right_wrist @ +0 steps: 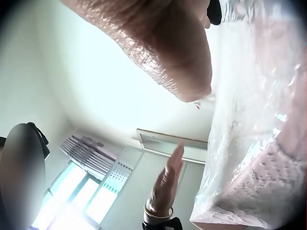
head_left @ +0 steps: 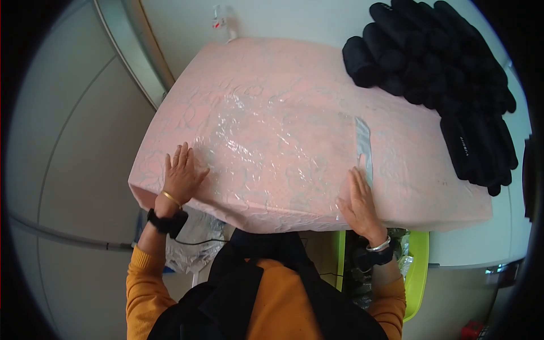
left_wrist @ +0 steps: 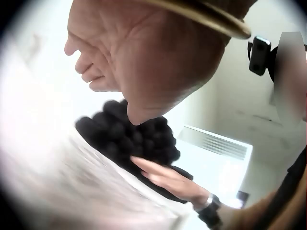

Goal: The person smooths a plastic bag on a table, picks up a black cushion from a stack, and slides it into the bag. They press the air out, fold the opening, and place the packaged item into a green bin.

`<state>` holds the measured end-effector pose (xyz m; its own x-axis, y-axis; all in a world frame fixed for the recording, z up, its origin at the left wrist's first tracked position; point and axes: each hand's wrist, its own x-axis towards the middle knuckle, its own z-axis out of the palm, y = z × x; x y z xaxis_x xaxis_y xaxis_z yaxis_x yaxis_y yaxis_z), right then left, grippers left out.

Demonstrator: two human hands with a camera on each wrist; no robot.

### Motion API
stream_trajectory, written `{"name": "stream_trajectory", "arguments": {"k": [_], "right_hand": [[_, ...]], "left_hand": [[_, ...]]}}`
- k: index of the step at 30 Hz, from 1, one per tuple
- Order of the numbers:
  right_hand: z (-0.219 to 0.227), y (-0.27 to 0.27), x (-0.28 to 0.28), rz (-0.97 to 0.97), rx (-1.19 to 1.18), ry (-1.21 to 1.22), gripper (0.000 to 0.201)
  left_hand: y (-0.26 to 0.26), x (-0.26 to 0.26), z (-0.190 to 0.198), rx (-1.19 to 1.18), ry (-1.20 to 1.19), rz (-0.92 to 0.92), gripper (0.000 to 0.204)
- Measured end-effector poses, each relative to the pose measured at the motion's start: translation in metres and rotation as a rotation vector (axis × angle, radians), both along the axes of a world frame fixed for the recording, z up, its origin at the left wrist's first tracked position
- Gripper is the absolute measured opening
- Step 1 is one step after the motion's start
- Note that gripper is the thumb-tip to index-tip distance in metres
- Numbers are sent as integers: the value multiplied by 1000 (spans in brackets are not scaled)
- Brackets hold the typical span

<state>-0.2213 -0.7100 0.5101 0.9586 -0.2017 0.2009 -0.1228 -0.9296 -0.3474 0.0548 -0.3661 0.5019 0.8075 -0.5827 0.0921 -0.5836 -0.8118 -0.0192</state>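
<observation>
A clear plastic bag [head_left: 266, 150] lies spread flat on a pink patterned tablecloth [head_left: 408, 164], its creases shining. Along the bag's right end runs a silvery strip [head_left: 363, 139] with a small oval hole. My left hand [head_left: 182, 177], fingers straight and thumb spread, is at the bag's left edge, palm toward the cloth. By the lower end of the silvery strip is my right hand [head_left: 361, 207], its fingers extended and nothing gripped. The left wrist view shows the palm of my left hand [left_wrist: 144, 57] with no object in it.
Black padded rolls [head_left: 430, 62] are piled at the back right, with more black rolls [head_left: 479, 147] in front of them. A clear bottle [head_left: 218, 24] stands behind the table. Below the front edge are a lime-green bin [head_left: 418, 277] and crumpled clear plastic [head_left: 195, 243].
</observation>
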Motion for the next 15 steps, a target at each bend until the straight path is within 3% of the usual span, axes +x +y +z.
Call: {"name": "stream_trajectory", "arguments": {"k": [4, 5, 7, 9, 15], "right_hand": [[18, -4, 12, 37, -54, -98, 74], [15, 1, 26, 66, -88, -80, 75], [10, 6, 53, 125, -170, -59, 78], [0, 2, 61, 111, -191, -13, 81], [-16, -12, 35, -21, -183, 172, 95]], "left_hand": [[-55, -45, 21, -467, -46, -568, 78], [-84, -68, 24, -535, 74, -634, 78], [-138, -102, 5, -507, 55, -847, 80], [-180, -124, -3, -348, 232, -783, 84], [-164, -69, -24, -122, 158, -742, 81]]}}
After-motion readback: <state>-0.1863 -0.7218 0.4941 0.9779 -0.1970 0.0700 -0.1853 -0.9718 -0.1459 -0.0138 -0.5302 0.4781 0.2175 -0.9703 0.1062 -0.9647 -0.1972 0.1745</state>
